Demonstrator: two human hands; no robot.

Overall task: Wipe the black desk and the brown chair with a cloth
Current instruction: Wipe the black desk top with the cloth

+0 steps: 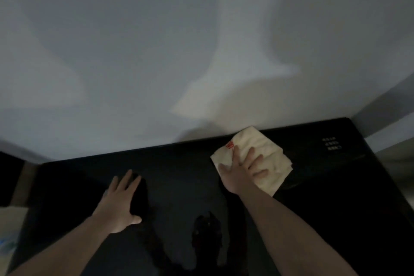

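We press the cream cloth [253, 159] flat under right hand [240, 172], right of frame; left hand [121, 204] spread on desk [324, 208]; chair unseen, likely still to do.

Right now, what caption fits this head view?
Right hand presses a cream cloth flat on the black desk near the wall; left hand rests open.

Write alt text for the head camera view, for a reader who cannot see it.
A person's right hand presses a folded cream cloth flat on a black desk near its back edge, against a pale wall. The left hand rests flat on the desk with straight fingers. The scene is dim, and small white markings show at the desk's far right corner.
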